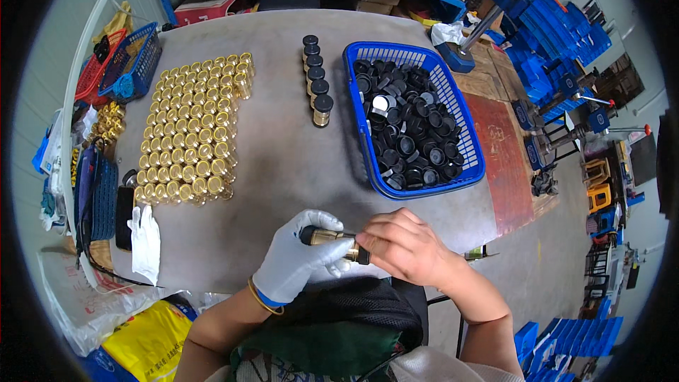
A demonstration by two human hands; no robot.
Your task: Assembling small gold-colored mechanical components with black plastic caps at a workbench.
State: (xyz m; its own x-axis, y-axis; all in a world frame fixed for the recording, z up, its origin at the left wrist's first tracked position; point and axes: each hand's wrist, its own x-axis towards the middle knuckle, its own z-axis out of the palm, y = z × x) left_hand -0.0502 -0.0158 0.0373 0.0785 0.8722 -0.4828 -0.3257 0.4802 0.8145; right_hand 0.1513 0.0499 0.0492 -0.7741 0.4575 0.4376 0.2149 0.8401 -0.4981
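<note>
Two hands — gloved left hand (pixel 300 258), bare right hand (pixel 403 246) — both gripping one gold tube (pixel 331 238), six capped tubes (pixel 315 79) standing, one blue basket (pixel 467 117).

L hand (pixel 300 255) gloved, R hand (pixel 403 246) bare, both curled shut, fingertips meeting.

The left hand (pixel 300 255) wears a white glove with a blue cuff edge and a gold bangle at the wrist; the right hand (pixel 403 247) is bare. The cylinder (pixel 332 238) held between them is gold with black ends. The block of small cylinders (pixel 194 131) is shiny gold. The row of capped pieces (pixel 315 79) is gold with black tops. The basket (pixel 467 143) is blue mesh, and the caps (pixel 407 127) inside are black. The tabletop (pixel 283 148) is grey. The spare glove (pixel 146 240) is white.
</note>
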